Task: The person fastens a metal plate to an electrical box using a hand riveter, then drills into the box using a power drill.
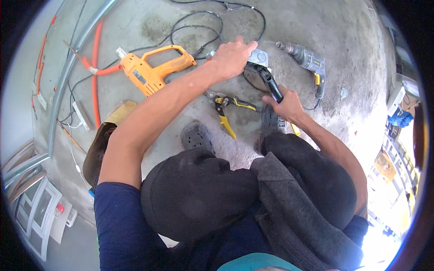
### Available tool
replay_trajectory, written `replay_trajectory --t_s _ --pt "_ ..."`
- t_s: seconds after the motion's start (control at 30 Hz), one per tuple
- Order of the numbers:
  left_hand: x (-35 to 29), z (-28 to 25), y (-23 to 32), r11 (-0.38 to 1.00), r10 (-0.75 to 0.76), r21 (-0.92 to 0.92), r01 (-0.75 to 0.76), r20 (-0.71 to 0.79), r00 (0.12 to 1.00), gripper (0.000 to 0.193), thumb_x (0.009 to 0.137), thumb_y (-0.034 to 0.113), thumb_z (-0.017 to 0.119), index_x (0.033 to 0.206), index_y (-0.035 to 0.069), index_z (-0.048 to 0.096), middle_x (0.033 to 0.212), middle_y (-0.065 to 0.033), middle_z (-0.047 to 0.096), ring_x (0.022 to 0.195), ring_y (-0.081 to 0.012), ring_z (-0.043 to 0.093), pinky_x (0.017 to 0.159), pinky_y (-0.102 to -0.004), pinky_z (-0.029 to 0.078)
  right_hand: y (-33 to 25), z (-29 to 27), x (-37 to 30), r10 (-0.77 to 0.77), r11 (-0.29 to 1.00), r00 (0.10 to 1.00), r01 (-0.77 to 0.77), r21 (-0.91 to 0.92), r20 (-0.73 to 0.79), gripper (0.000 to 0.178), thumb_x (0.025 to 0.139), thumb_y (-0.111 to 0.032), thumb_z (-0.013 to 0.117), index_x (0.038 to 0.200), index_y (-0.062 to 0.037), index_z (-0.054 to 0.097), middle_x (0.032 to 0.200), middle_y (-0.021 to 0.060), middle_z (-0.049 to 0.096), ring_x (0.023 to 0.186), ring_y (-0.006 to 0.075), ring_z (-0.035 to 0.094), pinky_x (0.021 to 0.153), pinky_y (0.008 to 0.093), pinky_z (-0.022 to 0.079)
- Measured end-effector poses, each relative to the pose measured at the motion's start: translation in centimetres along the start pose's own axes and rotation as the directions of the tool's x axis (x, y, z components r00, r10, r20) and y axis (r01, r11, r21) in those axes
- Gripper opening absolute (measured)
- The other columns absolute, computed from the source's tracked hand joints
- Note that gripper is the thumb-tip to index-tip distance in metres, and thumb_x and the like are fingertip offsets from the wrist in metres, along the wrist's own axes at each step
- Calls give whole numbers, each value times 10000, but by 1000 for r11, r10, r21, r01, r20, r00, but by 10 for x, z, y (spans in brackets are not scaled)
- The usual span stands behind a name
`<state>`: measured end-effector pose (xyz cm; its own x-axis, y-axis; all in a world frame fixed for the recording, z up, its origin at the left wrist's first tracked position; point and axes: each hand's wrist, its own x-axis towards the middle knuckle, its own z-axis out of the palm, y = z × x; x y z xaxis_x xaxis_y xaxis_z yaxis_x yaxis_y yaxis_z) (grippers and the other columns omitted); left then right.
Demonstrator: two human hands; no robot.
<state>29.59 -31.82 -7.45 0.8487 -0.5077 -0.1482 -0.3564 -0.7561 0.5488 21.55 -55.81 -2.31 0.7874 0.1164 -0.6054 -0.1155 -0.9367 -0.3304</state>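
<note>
Between my two hands is a tool with a rounded grey metal head [258,57] and a black handle [270,83]; its exact kind is hard to make out. My left hand [233,58] is closed over the left side of the head, which hides part of it. Around the lower end of the handle, my right hand [288,105] is wrapped. Yellow-and-black tin snips [224,106] lie on the floor with their handles spread, just below the tool and near my shoes.
An orange heat gun [143,74] lies on the left and a grey drill [308,62] on the right. Black cable [199,26] loops across the concrete floor. Orange conduit [96,49], a metal rail [56,106] and a white power strip [82,115] are farther left.
</note>
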Motion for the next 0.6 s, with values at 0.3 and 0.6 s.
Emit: replay_trajectory --t_s 0.3,0.6 --pt "1 1 -3 1000 12 -9 -12 -10 1000 715 794 109 790 1432 122 467 1166 -255 585 986 -454 684 814 -530 573 17 20 12 -67 998 996 68 8 -59 594 821 -575 769 985 -11 685 734 226 689 756 410 714 732 498 553" --pt "-3 -1 -1 1000 30 2 -30 -48 998 621 828 64 701 1413 93 497 1128 -257 594 951 -439 696 795 -523 579 6 17 9 -44 997 998 46 68 -43 513 832 -510 772 1035 -44 702 839 234 716 851 437 709 791 521 548"
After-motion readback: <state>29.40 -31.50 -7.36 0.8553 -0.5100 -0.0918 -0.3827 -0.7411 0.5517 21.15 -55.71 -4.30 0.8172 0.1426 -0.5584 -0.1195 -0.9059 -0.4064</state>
